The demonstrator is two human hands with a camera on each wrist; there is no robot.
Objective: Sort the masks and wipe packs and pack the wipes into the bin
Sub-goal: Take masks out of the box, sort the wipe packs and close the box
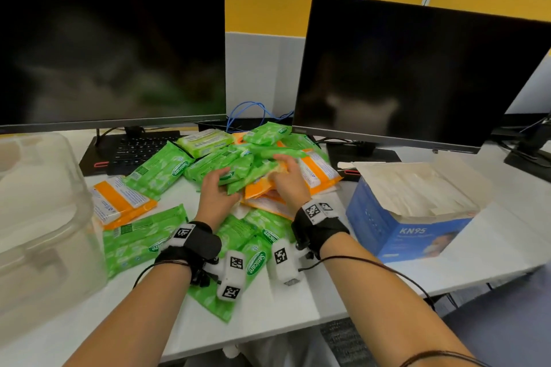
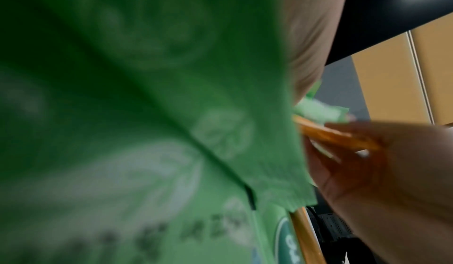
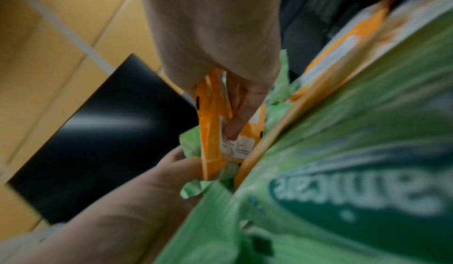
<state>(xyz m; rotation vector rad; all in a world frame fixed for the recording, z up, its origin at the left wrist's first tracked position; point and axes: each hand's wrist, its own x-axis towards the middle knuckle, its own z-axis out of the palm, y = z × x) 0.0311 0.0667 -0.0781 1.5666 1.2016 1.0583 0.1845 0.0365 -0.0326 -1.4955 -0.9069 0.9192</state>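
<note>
Wipe packs (image 1: 238, 164) lie heaped on the desk (image 1: 268, 301) before the keyboard (image 1: 134, 152). My left hand (image 1: 216, 191) curls around green packs; my right hand (image 1: 290, 180) pinches an orange pack (image 3: 215, 124). Bin (image 1: 44, 217) left of the heap, mask box (image 1: 411, 217) right.

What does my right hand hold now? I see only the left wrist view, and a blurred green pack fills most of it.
Observer: The right hand pinches an orange pack in the pile.
Operator: Where is the bin?
Observer: The clear bin stands at the desk's left edge, apart from the pile.
Operator: And the masks?
Observer: The open blue KN95 box is on the right, with white packets inside.
</note>
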